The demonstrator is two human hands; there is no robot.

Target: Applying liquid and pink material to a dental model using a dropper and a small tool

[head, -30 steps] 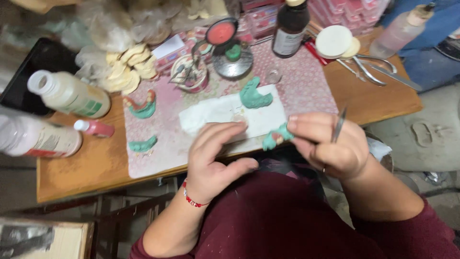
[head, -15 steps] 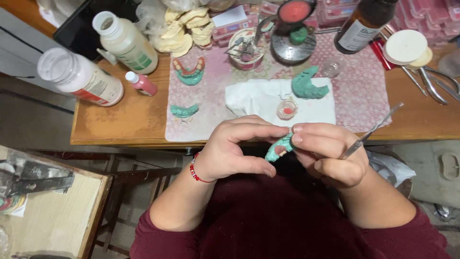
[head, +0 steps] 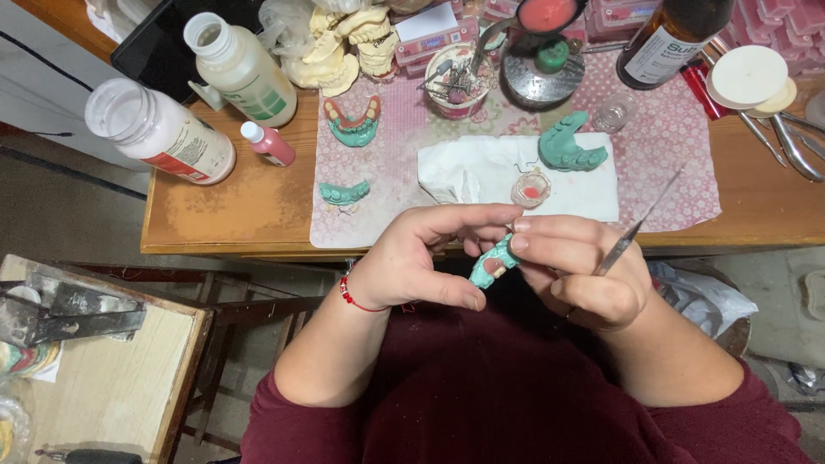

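Both hands meet over my lap, just in front of the table edge. A small green dental cast (head: 491,264) with a pink spot is pinched between them. My left hand (head: 421,258) cups it from the left, and a red string bracelet circles that wrist. My right hand (head: 584,271) grips the cast with thumb and forefinger and also holds a thin metal spatula (head: 640,222) that points up and to the right. Part of the cast is hidden by the fingers.
On the wooden table (head: 232,202) lie a pink patterned mat (head: 670,146), a white cloth (head: 490,167), a green cast (head: 567,146), two other green models (head: 352,125), two white bottles (head: 163,133), a dark bottle (head: 670,39) and pliers (head: 791,142). A low wooden bench (head: 112,378) stands at left.
The view has shifted left and down, so the table sits higher in frame. My hands have drawn the green cast off the table edge toward my lap.
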